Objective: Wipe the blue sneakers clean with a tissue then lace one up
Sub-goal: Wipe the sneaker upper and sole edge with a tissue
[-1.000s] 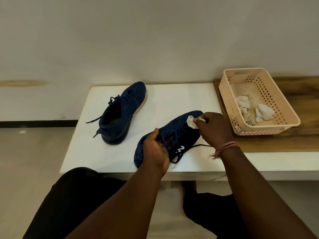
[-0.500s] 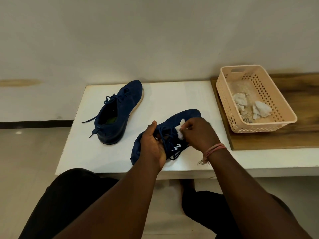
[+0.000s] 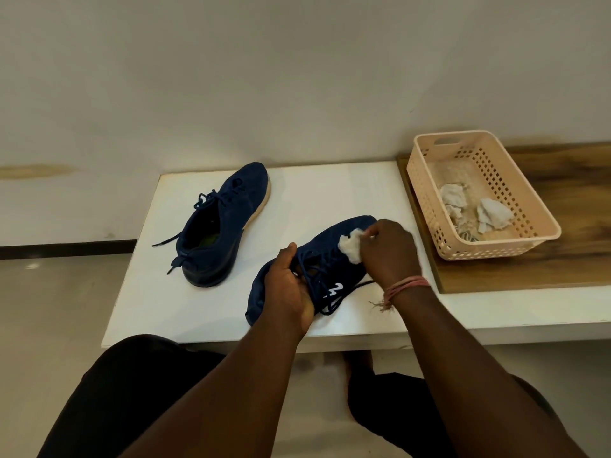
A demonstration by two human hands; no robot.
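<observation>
Blue fabric fills the middle of the head view: the near sneaker (image 3: 334, 259) lies tilted on the white worktop (image 3: 297, 200), toe pointing away and to the right, heel toward the person. The left hand (image 3: 287, 285) has its grip closed round the heel end of this shoe, thumb up along the collar and fingers wrapped beneath, so it holds the sneaker firmly. The right hand (image 3: 390, 249) is curled over the toe area, its grip pinching a crumpled white tissue (image 3: 352, 246) and pressing it against the upper just beside the laces. A loose dark lace (image 3: 363, 285) trails out from under the right wrist onto the worktop, and a white mark shows on the shoe's side. A pink thread band (image 3: 406, 285) circles the right wrist.

Left of the near sneaker and further back, well apart from it, the second sneaker (image 3: 224, 226) rests on its sole, its laces hanging over the opening. Right of the near sneaker, a peach plastic basket (image 3: 429, 200) stands on a wooden board (image 3: 578, 252) and contains several used, crumpled tissues (image 3: 492, 214).
</observation>
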